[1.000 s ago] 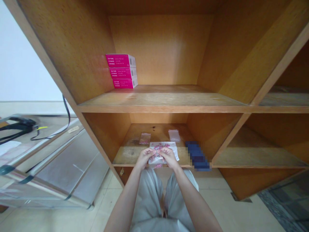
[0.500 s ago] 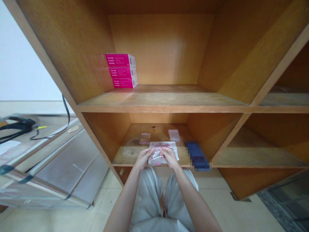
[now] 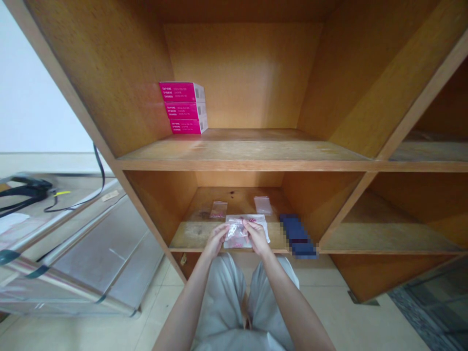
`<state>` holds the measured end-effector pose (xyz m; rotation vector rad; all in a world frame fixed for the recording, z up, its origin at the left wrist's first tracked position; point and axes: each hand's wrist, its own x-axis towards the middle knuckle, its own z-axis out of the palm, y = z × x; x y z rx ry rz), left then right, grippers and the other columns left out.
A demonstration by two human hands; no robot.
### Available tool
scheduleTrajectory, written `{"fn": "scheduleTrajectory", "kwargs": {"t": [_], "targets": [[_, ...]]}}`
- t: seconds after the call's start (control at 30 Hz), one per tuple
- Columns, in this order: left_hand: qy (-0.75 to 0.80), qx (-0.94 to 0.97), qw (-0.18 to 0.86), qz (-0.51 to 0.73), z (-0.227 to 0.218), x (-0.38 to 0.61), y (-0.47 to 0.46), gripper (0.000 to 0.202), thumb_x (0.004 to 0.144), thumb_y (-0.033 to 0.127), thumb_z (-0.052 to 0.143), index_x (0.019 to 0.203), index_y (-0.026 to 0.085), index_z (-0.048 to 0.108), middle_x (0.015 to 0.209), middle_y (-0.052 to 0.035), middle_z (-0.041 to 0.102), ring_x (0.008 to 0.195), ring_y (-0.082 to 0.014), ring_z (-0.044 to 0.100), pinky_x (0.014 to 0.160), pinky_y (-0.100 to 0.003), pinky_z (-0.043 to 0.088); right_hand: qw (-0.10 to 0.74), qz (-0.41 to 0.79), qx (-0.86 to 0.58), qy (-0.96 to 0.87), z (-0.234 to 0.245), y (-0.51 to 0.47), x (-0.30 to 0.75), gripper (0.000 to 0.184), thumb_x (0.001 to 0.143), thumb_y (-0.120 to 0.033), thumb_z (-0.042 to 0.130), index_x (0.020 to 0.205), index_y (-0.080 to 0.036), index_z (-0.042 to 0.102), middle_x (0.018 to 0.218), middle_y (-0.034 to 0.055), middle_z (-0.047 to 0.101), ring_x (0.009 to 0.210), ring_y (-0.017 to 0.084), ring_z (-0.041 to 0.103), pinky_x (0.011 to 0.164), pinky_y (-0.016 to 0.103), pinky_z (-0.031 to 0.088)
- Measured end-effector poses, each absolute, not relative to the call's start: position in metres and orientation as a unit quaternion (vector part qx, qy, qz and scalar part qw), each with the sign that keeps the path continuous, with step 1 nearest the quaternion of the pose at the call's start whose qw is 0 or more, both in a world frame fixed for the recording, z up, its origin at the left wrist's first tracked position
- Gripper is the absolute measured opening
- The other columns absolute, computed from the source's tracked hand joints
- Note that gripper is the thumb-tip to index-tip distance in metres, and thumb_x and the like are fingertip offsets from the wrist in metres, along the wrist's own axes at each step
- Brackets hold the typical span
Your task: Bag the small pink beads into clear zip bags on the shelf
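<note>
Currently, left hand (image 3: 217, 239) and right hand (image 3: 257, 237) pinch a clear plastic bag (image 3: 237, 235) between their fingers (image 3: 248, 225), over a white sheet (image 3: 258, 220) on the lower shelf (image 3: 193, 236); a pink-filled packet (image 3: 218, 209) and a clear packet (image 3: 263, 205) lie behind the sheet.

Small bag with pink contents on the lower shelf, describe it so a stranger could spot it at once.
In the wooden shelving unit, look at the lower compartment, where the left hand and right hand hold a larger clear plastic bag. Behind them, toward the back left, lies a small clear bag with pink contents. The similar bag to its right shows no pink.
</note>
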<state>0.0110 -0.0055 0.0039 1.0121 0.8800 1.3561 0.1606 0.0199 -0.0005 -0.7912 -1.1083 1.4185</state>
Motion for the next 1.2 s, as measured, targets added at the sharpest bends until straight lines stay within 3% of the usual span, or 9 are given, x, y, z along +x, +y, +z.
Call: {"fn": "scheduleTrajectory", "kwargs": {"t": [0.23,0.37,0.47,0.57,0.67,0.8,1.2], "targets": [[0.380,0.523,0.525,0.554,0.012,0.013,-0.012,0.027,0.069,0.027,0.062,0.091,0.020,0.048,0.067,0.0031,0.058,0.054,-0.0080,0.051,0.052,-0.018,0.039,0.588,0.623,-0.337,-0.389,0.000,0.023,0.160,0.030,0.065,-0.046,0.064,0.060,-0.017,0.057,0.047,-0.0051,0.045,0.038,0.006,0.034,0.038,0.020,0.023],[0.438,0.561,0.435,0.552,0.022,0.010,-0.004,0.018,0.071,0.031,0.057,0.082,0.017,0.056,0.077,-0.0013,0.059,0.055,-0.0090,0.051,0.051,-0.020,0.040,0.589,0.628,-0.313,-0.400,0.003,0.023,0.162,0.031,0.069,-0.046,0.060,0.079,-0.017,0.062,0.051,-0.0037,0.051,0.039,0.006,0.035,0.040,0.020,0.024],[0.484,0.556,0.383,0.556,0.032,-0.002,0.010,0.023,0.073,0.031,0.053,0.087,0.016,0.061,0.089,-0.0061,0.062,0.060,-0.0117,0.053,0.053,-0.022,0.043,0.579,0.634,-0.309,-0.410,0.004,0.023,0.164,0.037,0.071,-0.048,0.058,0.089,-0.016,0.062,0.054,-0.0020,0.055,0.041,0.006,0.037,0.041,0.020,0.026],[0.519,0.533,0.364,0.560,0.035,-0.021,0.031,0.027,0.070,0.023,0.051,0.094,0.016,0.061,0.089,-0.0060,0.064,0.055,-0.0109,0.052,0.051,-0.023,0.043,0.579,0.632,-0.314,-0.409,0.003,0.023,0.164,0.037,0.069,-0.047,0.059,0.087,-0.015,0.063,0.054,-0.0014,0.055,0.040,0.006,0.037,0.041,0.020,0.025],[0.533,0.528,0.375,0.545,0.030,-0.038,0.054,0.031,0.063,0.011,0.050,0.091,0.017,0.062,0.090,-0.0046,0.065,0.066,-0.0133,0.057,0.061,-0.025,0.046,0.585,0.633,-0.307,-0.402,0.003,0.024,0.163,0.033,0.068,-0.045,0.061,0.082,-0.015,0.063,0.055,-0.0008,0.057,0.040,0.006,0.036,0.041,0.021,0.024],[0.544,0.530,0.381,0.527,0.018,-0.052,0.080,0.026,0.059,0.008,0.049,0.081,0.015,0.062,0.093,-0.0060,0.065,0.083,-0.0173,0.059,0.073,-0.031,0.048,0.590,0.632,-0.303,-0.401,0.003,0.024,0.162,0.030,0.069,-0.043,0.061,0.080,-0.015,0.064,0.054,-0.0014,0.057,0.040,0.006,0.037,0.040,0.020,0.023],[0.624,0.594,0.273,0.427,0.011,-0.056,0.103,0.013,0.059,0.006,0.054,0.064,0.015,0.061,0.079,-0.0068,0.067,0.076,-0.0182,0.060,0.078,-0.034,0.045,0.588,0.629,-0.313,-0.401,0.003,0.025,0.162,0.030,0.069,-0.043,0.060,0.079,-0.015,0.063,0.055,-0.0005,0.057,0.041,0.007,0.038,0.041,0.020,0.024]]}}
